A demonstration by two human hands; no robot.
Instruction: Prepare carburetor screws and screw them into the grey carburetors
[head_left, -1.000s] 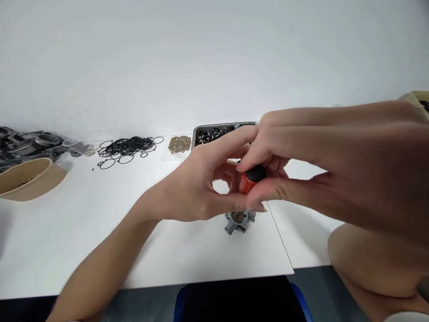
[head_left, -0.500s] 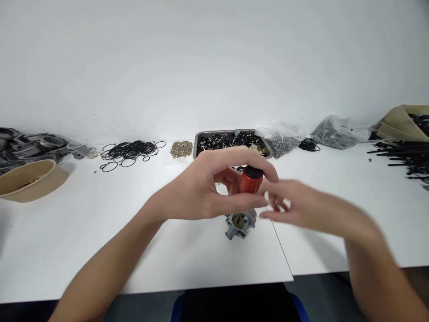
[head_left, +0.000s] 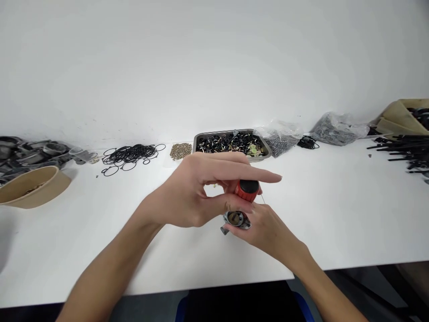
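Note:
My left hand (head_left: 197, 192) is closed on a screwdriver (head_left: 247, 191) with a red handle and a black end cap. Its thumb and curled fingers grip the handle, while the index finger stretches out past it. The screwdriver stands upright above a grey metal carburetor (head_left: 235, 218), and its tip is hidden from me. My right hand (head_left: 266, 226) holds the carburetor on the white table, its thumb along the near side. The other fingers of that hand are mostly hidden.
Behind my hands stands a metal tray (head_left: 268, 154) of small black parts. Brass pieces (head_left: 181, 151) and black rubber rings (head_left: 130, 154) lie left of it. Plastic bags (head_left: 338, 129) and black strips (head_left: 402, 152) are to the right. A beige bowl (head_left: 55, 183) sits at far left.
My right hand has moved left and down from beside the screwdriver and now grips the carburetor. The screwdriver has sunk slightly, and my left index finger has straightened.

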